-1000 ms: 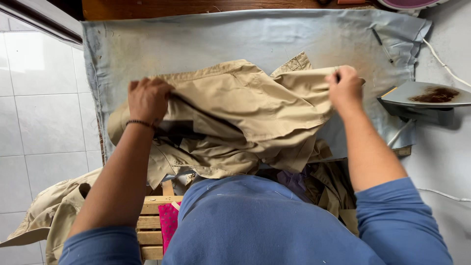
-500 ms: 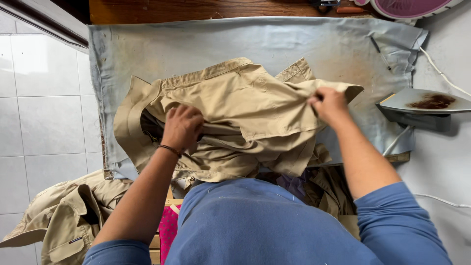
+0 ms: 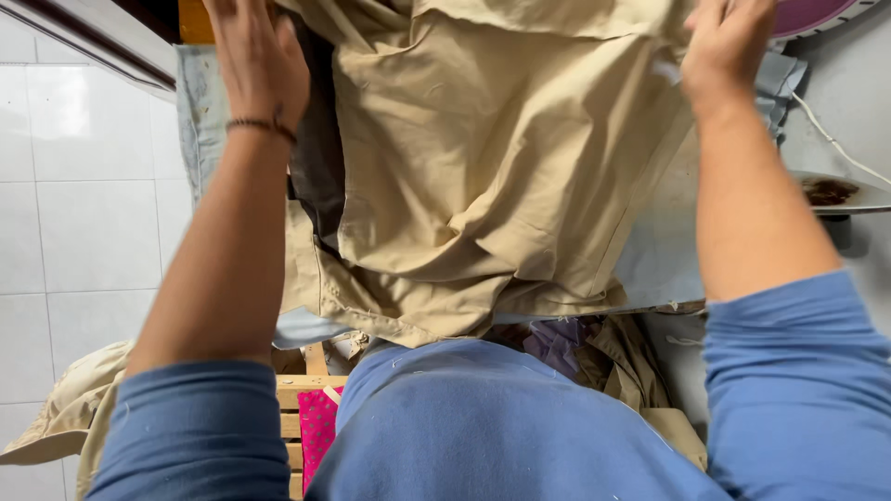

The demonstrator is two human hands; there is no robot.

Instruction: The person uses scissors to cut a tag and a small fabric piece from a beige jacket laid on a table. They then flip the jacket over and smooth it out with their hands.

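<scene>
1. The left hand (image 3: pixel 258 57) grips the upper left edge of a tan garment (image 3: pixel 483 176), fingers closed into the cloth near the top of the view; a thin dark band circles that wrist.
2. The right hand (image 3: pixel 726 51) pinches the garment's upper right edge, closed on the fabric.
3. The garment hangs lifted between the 2 hands above a pale blue padded ironing surface (image 3: pixel 664 250), its lower hem bunched and resting at the near edge.
4. An iron (image 3: pixel 835 195) sits at the right, apart from the cloth, with a cord (image 3: pixel 835 144) trailing near it.
5. More tan cloth (image 3: pixel 65 408) droops over a wooden crate (image 3: pixel 302 390) at the lower left, beside something pink (image 3: pixel 317 429).
6. Judgement: to spread it well, both grips should stay level and taut so the creased middle falls flat, with the hem kept clear of the iron.
</scene>
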